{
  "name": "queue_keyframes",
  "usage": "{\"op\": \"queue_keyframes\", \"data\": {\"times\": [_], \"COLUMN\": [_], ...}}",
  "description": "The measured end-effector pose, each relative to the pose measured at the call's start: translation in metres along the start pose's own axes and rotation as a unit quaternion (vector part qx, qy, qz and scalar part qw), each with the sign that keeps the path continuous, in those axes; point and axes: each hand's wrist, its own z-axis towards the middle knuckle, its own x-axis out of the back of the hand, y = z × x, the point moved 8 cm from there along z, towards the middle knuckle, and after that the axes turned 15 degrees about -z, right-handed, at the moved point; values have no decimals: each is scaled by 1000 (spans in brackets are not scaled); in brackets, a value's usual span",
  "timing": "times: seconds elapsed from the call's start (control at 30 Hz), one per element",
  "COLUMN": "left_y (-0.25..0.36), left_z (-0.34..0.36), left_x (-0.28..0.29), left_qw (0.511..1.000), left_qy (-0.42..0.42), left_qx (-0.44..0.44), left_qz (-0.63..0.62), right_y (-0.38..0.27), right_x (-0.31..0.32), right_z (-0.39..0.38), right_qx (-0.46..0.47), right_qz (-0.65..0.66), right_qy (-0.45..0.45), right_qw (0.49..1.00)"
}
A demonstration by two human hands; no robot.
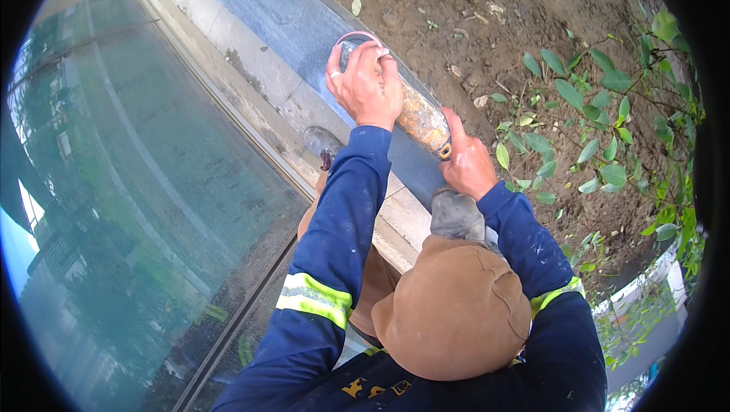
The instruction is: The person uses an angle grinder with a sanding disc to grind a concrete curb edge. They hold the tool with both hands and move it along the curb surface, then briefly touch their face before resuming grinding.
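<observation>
A worn, yellow-orange angle grinder [423, 117] lies slantwise in front of me, its body scuffed and smeared with grey. My left hand [366, 86] is wrapped over its head end, with a ring on one finger. Just past those fingers shows the pinkish rim of a round disc [360, 34], against the dark stone slab [304, 28]. At the rear end my right hand [467, 155] grips the body, thumb along the top. The underside of the disc is hidden, so I cannot tell how firmly it touches the slab.
Large glass panels [144, 161] in a metal frame run along the left. A strip of pale tiles [228, 35] borders the slab. Bare soil [471, 39] and a leafy shrub [601, 108] lie to the right. My boots [456, 216] straddle the slab's near part.
</observation>
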Motion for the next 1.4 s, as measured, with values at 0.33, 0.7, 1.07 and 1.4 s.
{"op": "queue_keyframes", "data": {"times": [0.33, 0.7, 1.07, 1.4], "left_y": [8, -4, 11, -10], "left_z": [-17, -7, -15, -18], "left_x": [6, 10, -1, 14], "left_qw": [1000, 1000, 1000, 1000], "left_qy": [4, 8, 2, -2], "left_qx": [-4, 5, 3, 16], "left_qz": [-5, 19, -14, -4], "right_y": [3, -5, 10, -4], "right_x": [-3, -6, 5, -8], "right_z": [-17, -2, -14, -8], "right_qx": [7, -2, 19, 21], "right_qz": [10, 1, 12, -1], "right_qy": [-8, -39, 7, -15], "right_qw": [1000, 999, 1000, 1000]}}
